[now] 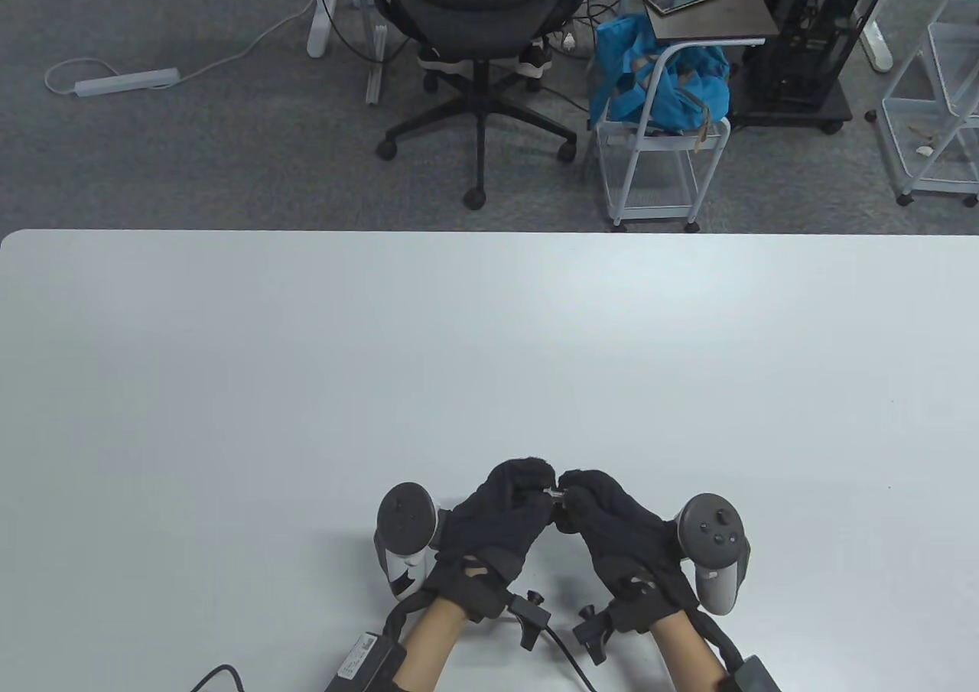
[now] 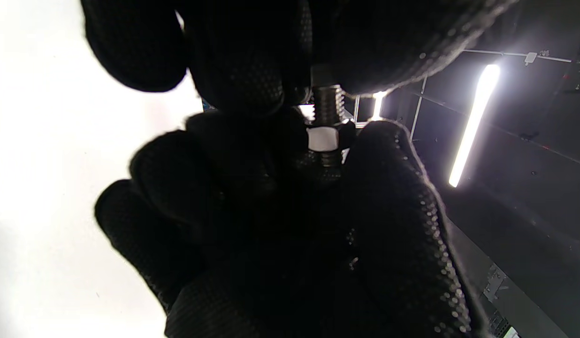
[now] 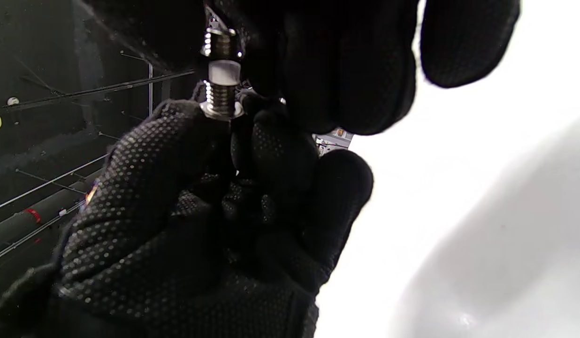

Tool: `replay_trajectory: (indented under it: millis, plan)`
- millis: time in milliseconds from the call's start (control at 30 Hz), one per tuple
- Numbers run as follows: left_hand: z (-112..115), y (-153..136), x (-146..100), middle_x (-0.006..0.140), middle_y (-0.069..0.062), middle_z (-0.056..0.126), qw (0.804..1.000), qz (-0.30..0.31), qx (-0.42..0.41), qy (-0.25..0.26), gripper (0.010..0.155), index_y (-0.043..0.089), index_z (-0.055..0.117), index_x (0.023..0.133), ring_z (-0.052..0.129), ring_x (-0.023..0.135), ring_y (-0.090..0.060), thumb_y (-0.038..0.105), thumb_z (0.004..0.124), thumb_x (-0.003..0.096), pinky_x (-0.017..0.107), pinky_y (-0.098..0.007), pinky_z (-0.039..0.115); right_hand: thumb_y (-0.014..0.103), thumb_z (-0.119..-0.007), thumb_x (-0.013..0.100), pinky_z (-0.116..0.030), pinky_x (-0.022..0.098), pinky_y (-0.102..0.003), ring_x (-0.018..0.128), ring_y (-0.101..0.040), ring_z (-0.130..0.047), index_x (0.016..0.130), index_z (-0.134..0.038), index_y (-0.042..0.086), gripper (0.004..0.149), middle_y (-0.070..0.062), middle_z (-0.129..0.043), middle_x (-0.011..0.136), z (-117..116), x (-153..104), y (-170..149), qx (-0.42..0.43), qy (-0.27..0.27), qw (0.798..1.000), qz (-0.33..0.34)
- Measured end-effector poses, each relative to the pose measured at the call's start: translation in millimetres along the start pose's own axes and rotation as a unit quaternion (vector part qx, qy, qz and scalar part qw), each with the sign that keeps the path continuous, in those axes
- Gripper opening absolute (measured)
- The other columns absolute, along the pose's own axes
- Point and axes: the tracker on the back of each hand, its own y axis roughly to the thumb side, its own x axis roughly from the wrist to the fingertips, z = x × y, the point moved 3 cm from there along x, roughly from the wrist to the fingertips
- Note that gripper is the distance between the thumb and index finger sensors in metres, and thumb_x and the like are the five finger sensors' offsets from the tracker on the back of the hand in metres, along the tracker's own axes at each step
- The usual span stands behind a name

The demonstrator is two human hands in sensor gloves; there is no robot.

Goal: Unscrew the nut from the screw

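A short steel screw (image 1: 554, 493) with a hex nut on its thread is held between both gloved hands, low over the white table's (image 1: 306, 378) near edge. My left hand (image 1: 531, 487) grips the screw's head end. My right hand (image 1: 572, 495) pinches the nut. In the left wrist view the nut (image 2: 323, 139) sits partway along the thread (image 2: 328, 103), between the right hand's thumb and fingers (image 2: 388, 188). In the right wrist view the nut (image 3: 223, 71) sits above the flanged head (image 3: 219, 110), which the left hand's fingers (image 3: 144, 155) hold.
Beyond the table's far edge stand a black office chair (image 1: 478, 27), a white cart with a blue bag (image 1: 658, 73) and a side table (image 1: 711, 4). Cables trail from both wrists at the near edge.
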Motion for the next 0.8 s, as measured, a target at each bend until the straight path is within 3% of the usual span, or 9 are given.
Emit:
replay_trajectory:
  millis: [333,533,700,800]
  plan:
    - [2.3,-0.8,0.6,0.086,-0.013,0.088,1.000,0.000,0.013,-0.015,0.051,0.023,0.076,0.097,0.096,0.060,-0.027,0.040,0.084,0.0500,0.055,-0.059,0.079,0.037,-0.075,0.055,-0.076,0.055,-0.061,0.059,-0.035,-0.093,0.096,-0.071,0.008,0.051,-0.012,-0.090,0.075,2.8,0.2,4.4,0.000,-0.013,1.000,0.020]
    - [0.0,-1.0,-0.3,0.084,-0.014,0.089,1.000,-0.009,0.006,-0.003,0.048,0.022,0.078,0.094,0.097,0.058,-0.027,0.038,0.085,0.0492,0.054,-0.058,0.080,0.033,-0.078,0.054,-0.071,0.060,-0.063,0.074,-0.039,-0.086,0.100,-0.068,0.014,0.051,-0.012,-0.082,0.089,1.0,-1.3,8.5,-0.008,-0.001,0.999,0.032]
    - [0.1,-1.1,0.0,0.084,-0.015,0.090,1.000,-0.011,0.004,-0.002,0.048,0.022,0.078,0.094,0.097,0.057,-0.026,0.038,0.085,0.0487,0.053,-0.058,0.081,0.035,-0.077,0.055,-0.069,0.060,-0.064,0.075,-0.040,-0.085,0.102,-0.065,0.012,0.054,-0.014,-0.079,0.092,0.0,-0.6,5.9,0.000,0.001,1.000,0.028]
    - [0.5,-1.0,0.0,0.085,-0.014,0.089,1.000,-0.008,0.006,-0.002,0.048,0.023,0.078,0.094,0.097,0.058,-0.026,0.038,0.084,0.0489,0.054,-0.058,0.080,0.045,-0.072,0.056,-0.067,0.059,-0.066,0.077,-0.044,-0.082,0.105,-0.063,0.011,0.060,-0.019,-0.077,0.094,0.9,-1.0,2.3,0.014,-0.008,1.000,0.023]
